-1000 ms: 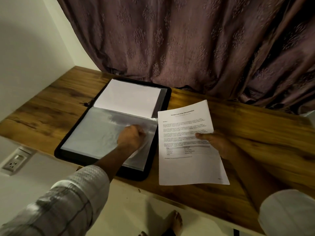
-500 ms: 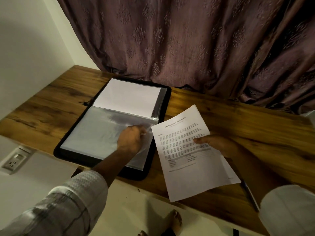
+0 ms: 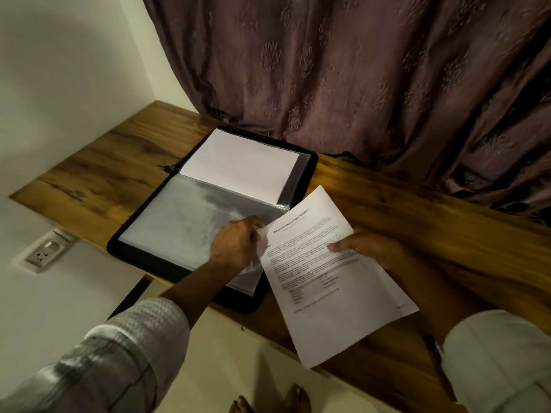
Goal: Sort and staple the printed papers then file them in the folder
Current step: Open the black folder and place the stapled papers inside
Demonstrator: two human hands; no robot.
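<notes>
Now the black folder (image 3: 167,271) lies open on the wooden worktop (image 3: 417,222). Its far half carries a plain white sheet (image 3: 238,162) inside a clear pocket, and its near half shows a glossy clear sleeve (image 3: 179,225). The left hand (image 3: 235,242) reaches over the folder's near right corner. Its fingers (image 3: 256,225) are curled and pinch the sleeve's right edge, which is lifted and crumpled. Just right of the folder, the right hand (image 3: 369,248) holds the printed paper (image 3: 334,293), thumb on top and fingers hidden underneath. The paper is tilted, its upper left edge close beside the lifted sleeve; whether they touch cannot be told. Behind the folder hangs a patterned purple curtain (image 3: 357,84). Below the folder's left side, a socket (image 3: 44,254) sits in the wall.
</notes>
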